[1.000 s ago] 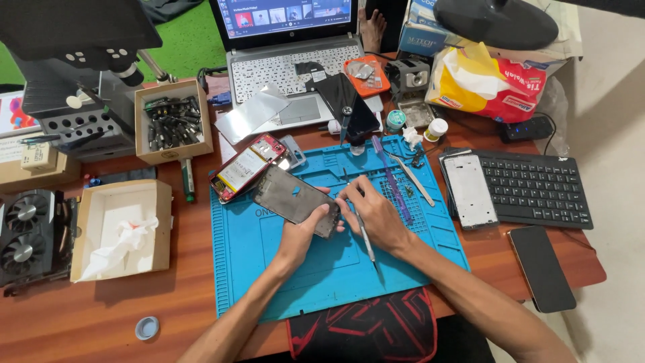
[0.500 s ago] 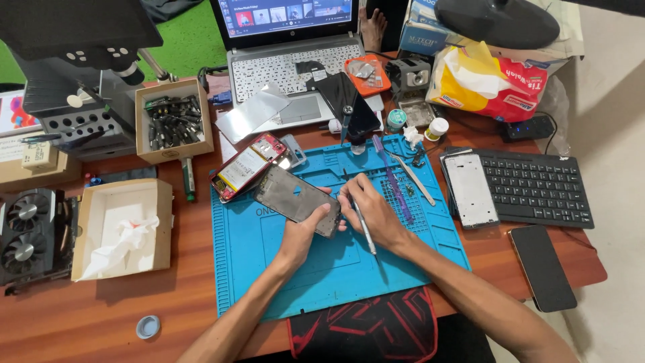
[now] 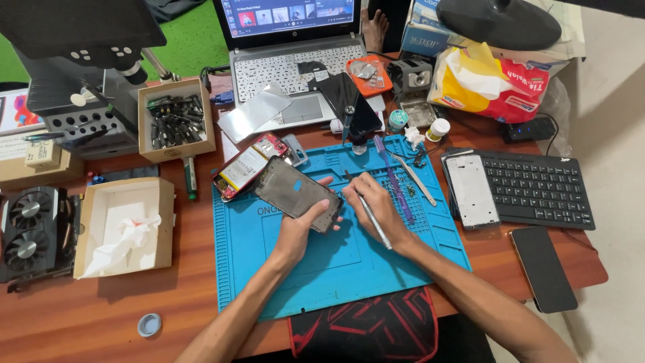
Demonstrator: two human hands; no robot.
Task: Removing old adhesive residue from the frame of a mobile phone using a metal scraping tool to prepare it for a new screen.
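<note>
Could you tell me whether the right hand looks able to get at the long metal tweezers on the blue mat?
Probably yes: the metal tweezers lie uncovered just beyond the right hand, though it holds a thin metal tool.

Supporting surface: a brown wooden table (image 3: 168, 302). A blue work mat (image 3: 322, 269) lies at its near centre. On the left, an open cardboard box (image 3: 124, 225) holding white tissue sits beside a graphics card (image 3: 30, 232) at the left edge. A small round cap (image 3: 149, 325) lies near left. Far centre stands an open laptop (image 3: 289, 67). To the right lie a black keyboard (image 3: 537, 188) and, nearer, a dark phone (image 3: 544, 269), face down.
</note>
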